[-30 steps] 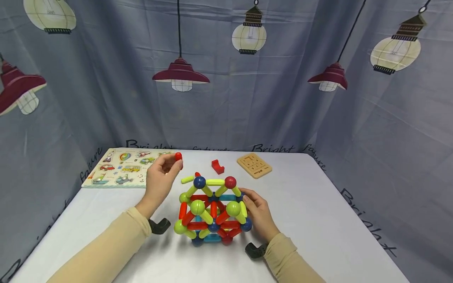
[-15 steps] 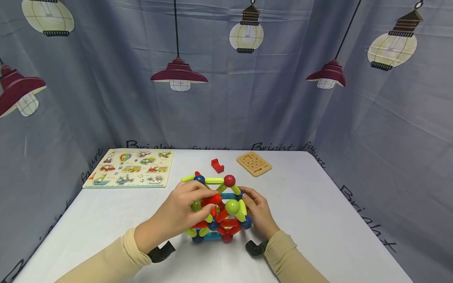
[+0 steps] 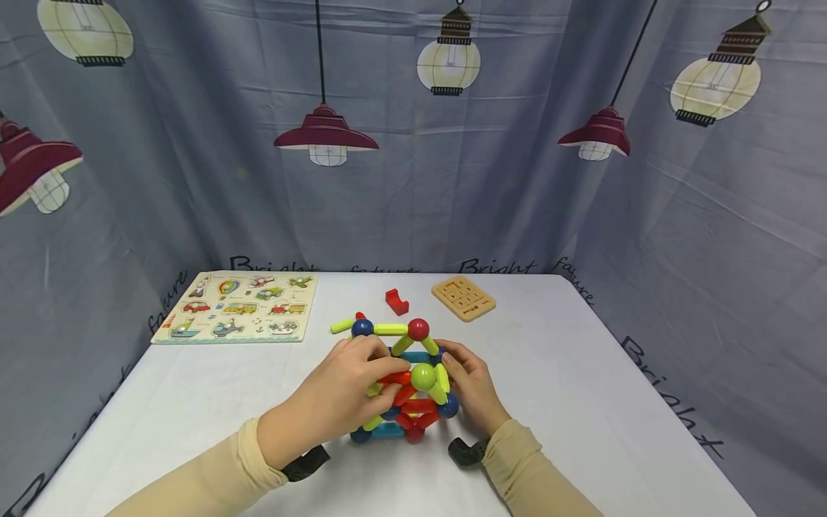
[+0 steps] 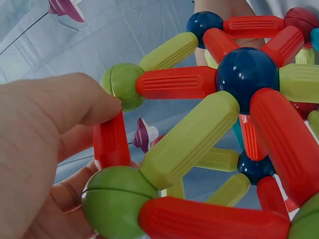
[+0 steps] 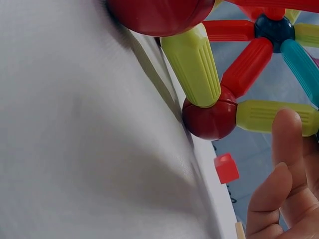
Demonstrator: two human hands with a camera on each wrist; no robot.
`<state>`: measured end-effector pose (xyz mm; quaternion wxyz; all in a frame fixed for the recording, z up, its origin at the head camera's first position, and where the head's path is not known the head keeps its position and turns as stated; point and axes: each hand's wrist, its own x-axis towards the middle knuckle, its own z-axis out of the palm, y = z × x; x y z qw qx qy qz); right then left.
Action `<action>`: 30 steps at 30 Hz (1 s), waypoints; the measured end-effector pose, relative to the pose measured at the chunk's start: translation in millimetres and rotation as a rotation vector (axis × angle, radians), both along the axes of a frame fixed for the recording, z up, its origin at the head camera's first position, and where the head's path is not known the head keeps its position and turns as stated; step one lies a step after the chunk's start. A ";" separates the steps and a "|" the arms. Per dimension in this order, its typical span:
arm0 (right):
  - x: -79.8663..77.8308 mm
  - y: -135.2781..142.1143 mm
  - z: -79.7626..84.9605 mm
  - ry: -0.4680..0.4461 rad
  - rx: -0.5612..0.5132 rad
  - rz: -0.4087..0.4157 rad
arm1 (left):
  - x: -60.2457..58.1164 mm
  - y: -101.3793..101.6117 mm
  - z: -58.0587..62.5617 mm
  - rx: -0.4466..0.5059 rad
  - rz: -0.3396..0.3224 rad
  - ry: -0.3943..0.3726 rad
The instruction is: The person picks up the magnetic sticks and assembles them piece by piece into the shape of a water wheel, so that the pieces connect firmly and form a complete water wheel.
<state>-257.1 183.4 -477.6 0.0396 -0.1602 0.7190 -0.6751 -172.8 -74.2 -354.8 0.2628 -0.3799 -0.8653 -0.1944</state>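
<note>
A magnetic ball-and-stick model [image 3: 420, 407] of red, yellow-green and blue rods with coloured balls stands mid-table. At its upper front, my left hand [image 3: 342, 388] pinches a red rod [image 4: 110, 142] between thumb and fingers. In the left wrist view this rod spans two green balls [image 4: 119, 201], its ends right at them. My right hand [image 3: 474, 388] holds the model's right side, thumb by a dark blue ball. A fingertip touches a yellow-green rod [image 5: 271, 117] in the right wrist view. The left hand hides the model's left front in the head view.
Behind the model lie a loose yellow-green rod [image 3: 341, 327] and a red curved block [image 3: 397, 302]. A picture puzzle board [image 3: 235, 307] is at the back left, a small wooden number board [image 3: 464, 299] at the back right. A grey printed curtain [image 3: 413, 215] surrounds the table.
My left hand has brought the red rod from the back left down to the model's front, between its two upper green balls. The right hand keeps its hold.
</note>
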 end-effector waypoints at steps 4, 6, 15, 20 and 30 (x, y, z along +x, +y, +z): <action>0.7 0.3 -0.4 -0.007 0.002 -0.006 | 0.6 1.9 1.4 -0.019 0.020 0.024; 1.2 0.5 -0.4 -0.012 0.009 -0.011 | 0.6 2.3 2.0 -0.031 0.022 0.037; 2.3 1.9 0.1 -0.005 0.017 -0.016 | 0.5 8.1 3.0 -0.094 0.016 0.085; 1.3 1.7 -1.1 -0.006 0.009 -0.007 | 1.9 11.7 2.6 -0.140 0.012 0.135; 1.4 0.4 0.6 -0.004 -0.005 0.002 | 4.3 18.0 5.4 -0.191 0.088 0.160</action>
